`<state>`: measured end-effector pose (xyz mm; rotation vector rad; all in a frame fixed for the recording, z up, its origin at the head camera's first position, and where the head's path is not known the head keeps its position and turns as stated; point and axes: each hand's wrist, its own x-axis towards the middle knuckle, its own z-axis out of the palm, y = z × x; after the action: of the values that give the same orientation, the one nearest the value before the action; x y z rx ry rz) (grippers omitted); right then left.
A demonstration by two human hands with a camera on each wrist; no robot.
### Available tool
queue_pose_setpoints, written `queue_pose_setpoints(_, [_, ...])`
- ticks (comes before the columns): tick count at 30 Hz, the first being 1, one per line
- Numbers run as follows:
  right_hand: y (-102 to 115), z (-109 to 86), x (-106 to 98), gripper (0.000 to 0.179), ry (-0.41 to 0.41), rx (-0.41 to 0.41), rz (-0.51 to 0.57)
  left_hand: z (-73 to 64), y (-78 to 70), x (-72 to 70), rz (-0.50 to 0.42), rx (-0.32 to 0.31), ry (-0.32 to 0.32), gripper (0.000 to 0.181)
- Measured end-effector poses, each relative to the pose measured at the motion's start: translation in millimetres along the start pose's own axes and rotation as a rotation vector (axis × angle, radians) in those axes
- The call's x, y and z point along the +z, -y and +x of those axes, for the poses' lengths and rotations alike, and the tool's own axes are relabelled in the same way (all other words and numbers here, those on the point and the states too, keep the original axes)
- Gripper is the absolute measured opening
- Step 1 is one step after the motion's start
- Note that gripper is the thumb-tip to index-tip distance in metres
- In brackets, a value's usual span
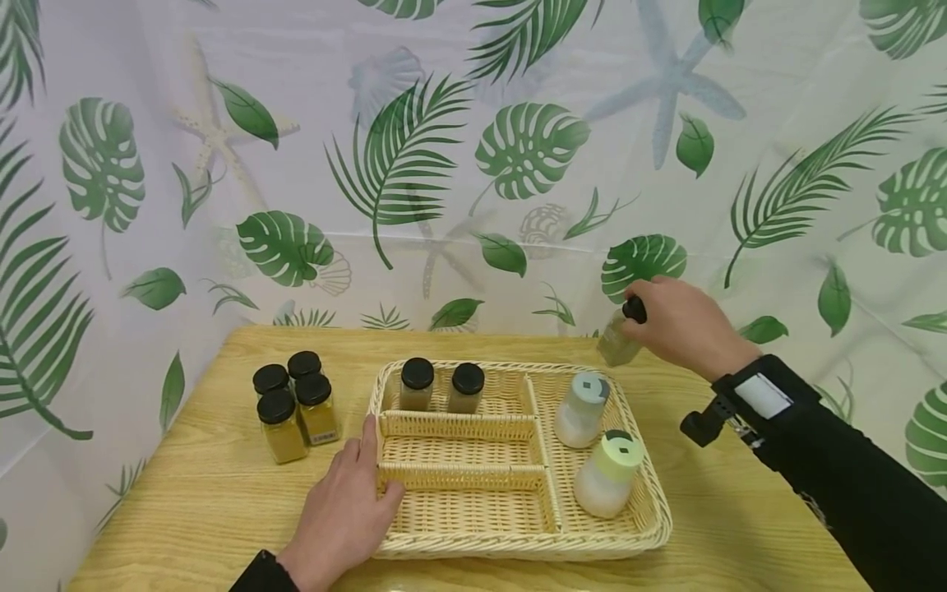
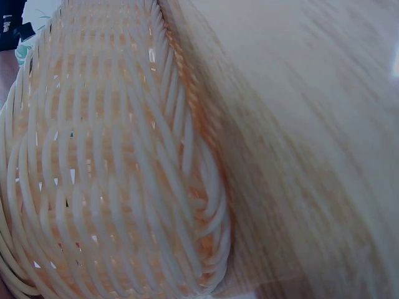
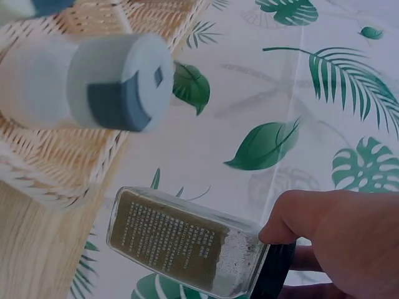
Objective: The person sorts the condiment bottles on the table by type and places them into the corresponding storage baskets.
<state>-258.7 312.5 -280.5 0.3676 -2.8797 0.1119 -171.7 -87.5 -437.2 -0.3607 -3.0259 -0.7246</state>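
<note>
Near rim: wicker basket [image 1: 518, 544] on the worktop [image 1: 185, 469]; only a thin strip of wood shows in front, so I'd avoid dragging it this way.
Left hand [image 1: 346, 497]: grips the basket's left rim, thumb over the inside, other fingers along the outside. Light bracing should do; a hard push could skid the basket.
Front + middle compartments: bare weave showing, low cross dividers between them.
Yellow-topped shaker [image 1: 610, 478]: right section, near end, close to the right rim.
Left jars [image 1: 311, 411]: four, black lids, bunched on the worktop left of the basket. Watch the left elbow there.
Grey-topped shaker [image 1: 581, 411]: right section, behind the yellow one. Likeliest thing to clip coming in from the right; pass above it.
Rear compartment: left rear jar [image 1: 417, 386] and right rear jar [image 1: 466, 390], slight gap between; bare weave from the second to the long divider [image 1: 546, 456].
Held jar [image 1: 618, 341]: beyond the basket's far right corner, tilted; can't tell if its base clears the wood.
Right hand [image 1: 681, 325]: fingers clamped on that jar's black lid. Lid-only grip could let it swing or unscrew; level it, move slowly.
Far edge: patterned cloth [image 1: 296, 164] right behind; little slack that way, more worktop to the right.
</note>
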Motion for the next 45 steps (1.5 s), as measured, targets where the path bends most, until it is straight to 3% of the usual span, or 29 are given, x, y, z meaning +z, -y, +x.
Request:
queue_pose_setpoints(22, [61.2, 19.8, -10.2, 0.032, -0.033, -0.129, 0.039, 1.9, 1.0, -2.5, 0.005, -0.008, 0.017, 0.084])
queue_pose_setpoints(37, [101.8, 26.8, 5.3, 0.017, -0.014, -0.245, 0.039, 1.1, -1.8, -3.5, -0.006, -0.011, 0.012, 0.084])
queue_pose_setpoints(45, [115.8, 28.8, 18.7, 0.02, 0.02, -0.295, -0.007, 0.6, -1.3, -3.9, -0.006, -0.017, 0.022, 0.085])
